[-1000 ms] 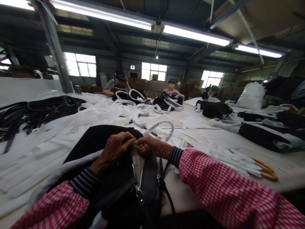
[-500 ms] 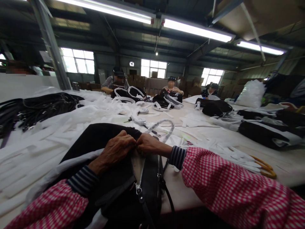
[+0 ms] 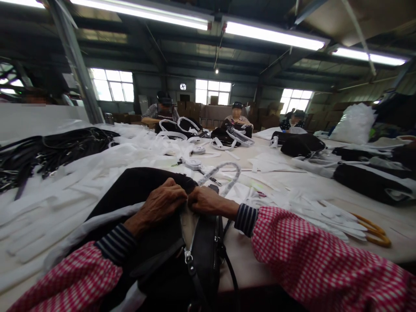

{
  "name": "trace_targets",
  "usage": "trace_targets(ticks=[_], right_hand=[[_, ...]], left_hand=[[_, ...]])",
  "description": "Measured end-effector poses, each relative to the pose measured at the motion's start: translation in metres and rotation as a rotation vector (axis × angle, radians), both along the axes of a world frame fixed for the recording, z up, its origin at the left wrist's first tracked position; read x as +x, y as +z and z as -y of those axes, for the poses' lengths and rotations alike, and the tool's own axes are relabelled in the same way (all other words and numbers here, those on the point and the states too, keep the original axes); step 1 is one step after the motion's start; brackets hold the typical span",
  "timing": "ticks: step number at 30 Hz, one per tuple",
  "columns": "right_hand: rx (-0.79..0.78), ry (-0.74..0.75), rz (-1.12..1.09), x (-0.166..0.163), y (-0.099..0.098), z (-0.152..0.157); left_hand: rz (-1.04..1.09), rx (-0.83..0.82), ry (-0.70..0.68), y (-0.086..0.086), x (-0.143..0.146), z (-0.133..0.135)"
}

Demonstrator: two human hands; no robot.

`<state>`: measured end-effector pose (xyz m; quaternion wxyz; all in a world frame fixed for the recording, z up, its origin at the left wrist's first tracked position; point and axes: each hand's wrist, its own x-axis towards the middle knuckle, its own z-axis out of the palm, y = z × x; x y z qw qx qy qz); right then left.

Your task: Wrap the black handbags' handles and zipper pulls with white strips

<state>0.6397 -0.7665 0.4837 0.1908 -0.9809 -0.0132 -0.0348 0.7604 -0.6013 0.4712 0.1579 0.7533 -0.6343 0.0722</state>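
Observation:
A black handbag (image 3: pixel 201 255) with a metal zip lies at the near table edge, its open mouth facing me. My left hand (image 3: pixel 162 203) and my right hand (image 3: pixel 204 201) meet at the far end of the bag's opening, knuckles nearly touching. Both are closed in a pinch on the bag's edge near the zip. What sits between the fingertips is hidden. Both arms wear red-and-white checked sleeves over striped cuffs. A second black bag (image 3: pixel 136 188) in white wrapping lies just behind and left of my hands.
White foam wrapping strips (image 3: pixel 48 195) litter the table's left and middle. Black straps (image 3: pixel 48 151) pile at far left. Orange-handled scissors (image 3: pixel 373 232) lie at right by white wrap pieces. More black bags (image 3: pixel 367 182) sit at right. Three people work at the far end.
My hands have stayed together at the bag's opening, fingers shifting slightly. The view has tilted a little; nothing else on the table moved.

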Motion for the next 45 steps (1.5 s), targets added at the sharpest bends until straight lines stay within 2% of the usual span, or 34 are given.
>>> trace_targets(ticks=[3, 8, 12, 15, 20, 24, 28, 32, 36, 39, 42, 45], right_hand=[[-0.014, 0.036, 0.028, -0.003, 0.001, 0.005], [0.278, -0.062, 0.174, -0.016, 0.003, 0.028], [0.500, -0.157, 0.193, -0.035, 0.009, 0.034], [0.600, -0.172, 0.210, -0.046, 0.011, 0.030], [0.673, -0.159, 0.268, -0.059, 0.017, 0.027], [0.758, -0.222, 0.216, -0.078, 0.023, 0.033], [0.800, -0.242, 0.119, -0.104, 0.017, 0.036], [0.709, -0.201, -0.001, -0.134, 0.013, 0.029], [0.356, -0.234, 0.002, -0.164, 0.021, 0.019], [0.122, -0.300, 0.000, -0.178, 0.024, 0.017], [0.038, -0.293, -0.031, -0.181, 0.022, 0.016], [-0.025, -0.234, -0.102, -0.179, 0.021, 0.014]], left_hand=[[0.001, 0.061, -0.033, -0.001, -0.002, -0.001], [0.006, 0.101, -0.046, -0.001, -0.006, -0.001], [0.044, 0.081, -0.103, 0.000, -0.010, 0.000], [0.084, 0.086, -0.154, -0.003, -0.013, 0.005], [0.192, 0.110, -0.192, -0.011, -0.020, 0.016], [0.284, 0.131, -0.137, -0.008, -0.034, 0.023], [0.254, 0.204, -0.004, -0.001, -0.043, 0.030], [0.279, 0.197, 0.014, -0.008, -0.040, 0.034], [0.250, 0.119, 0.071, -0.017, -0.035, 0.033], [0.119, 0.079, 0.227, -0.011, -0.032, 0.031], [0.091, 0.005, 0.402, 0.001, -0.027, 0.032], [0.115, 0.000, 0.462, 0.006, -0.022, 0.033]])
